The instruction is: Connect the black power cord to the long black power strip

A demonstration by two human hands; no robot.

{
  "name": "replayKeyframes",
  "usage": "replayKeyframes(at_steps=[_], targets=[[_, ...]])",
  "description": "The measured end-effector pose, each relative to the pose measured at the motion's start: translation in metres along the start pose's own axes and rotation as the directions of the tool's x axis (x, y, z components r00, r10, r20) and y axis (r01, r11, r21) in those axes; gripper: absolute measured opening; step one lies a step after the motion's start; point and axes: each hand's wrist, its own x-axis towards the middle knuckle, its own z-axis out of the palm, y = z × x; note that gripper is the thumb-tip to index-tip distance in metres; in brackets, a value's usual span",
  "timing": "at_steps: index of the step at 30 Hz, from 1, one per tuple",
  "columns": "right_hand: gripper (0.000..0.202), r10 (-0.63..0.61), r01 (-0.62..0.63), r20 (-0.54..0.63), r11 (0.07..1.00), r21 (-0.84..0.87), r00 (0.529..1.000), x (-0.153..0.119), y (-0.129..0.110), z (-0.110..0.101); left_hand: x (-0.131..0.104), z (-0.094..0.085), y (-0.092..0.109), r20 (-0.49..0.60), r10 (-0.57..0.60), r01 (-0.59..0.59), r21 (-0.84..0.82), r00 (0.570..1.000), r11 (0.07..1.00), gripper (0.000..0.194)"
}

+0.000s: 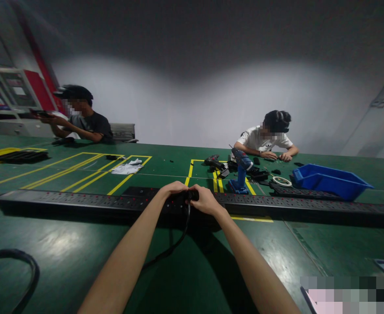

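A long black power strip (90,201) with rows of sockets and small red marks stretches across the green table in front of me. At its middle, my right hand (204,199) is closed around a black plug (193,196), held against the strip. A black cable (186,226) hangs from the plug and curves toward me and to the left. My left hand (174,188) is right beside it, its fingers curled over the strip's top and far side. Its fingertips are partly hidden, and whether they also touch the plug is unclear.
Beyond the strip stand a blue cordless drill (241,172) and a blue bin (329,179); a tape roll (282,181) lies nearby. White papers (127,167) lie left. A thick black cable (31,266) loops at near left. Two people (87,122) sit across the table.
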Motion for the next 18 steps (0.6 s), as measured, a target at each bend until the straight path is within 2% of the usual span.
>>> replayKeyframes(at_steps=[4, 8, 10, 14, 18], targets=[[0.041, 0.014, -0.014, -0.014, 0.999, 0.04, 1.0, -0.001, 0.001, 0.0, 0.004, 0.0, -0.005, 0.023, 0.005, -0.004, -0.049, 1.0, 0.999, 0.02], [0.044, 0.038, -0.037, -0.013, 0.997, 0.067, 0.999, -0.001, 0.0, -0.002, 0.005, -0.005, -0.003, 0.115, -0.004, 0.016, -0.097, 0.993, 0.995, 0.024], [0.045, 0.043, -0.043, -0.007, 0.996, 0.073, 0.999, -0.001, -0.001, -0.002, 0.004, -0.008, 0.0, 0.141, -0.031, 0.041, -0.07, 0.99, 0.997, 0.025], [0.053, 0.051, -0.052, 0.015, 0.996, 0.079, 0.999, 0.0, -0.001, -0.001, 0.002, -0.012, 0.007, 0.124, -0.08, 0.078, 0.015, 0.989, 0.997, 0.024], [0.056, 0.035, -0.036, 0.011, 0.996, 0.076, 0.999, 0.001, 0.001, 0.001, 0.0, -0.011, 0.006, 0.09, -0.026, 0.023, 0.03, 0.996, 0.999, 0.022]])
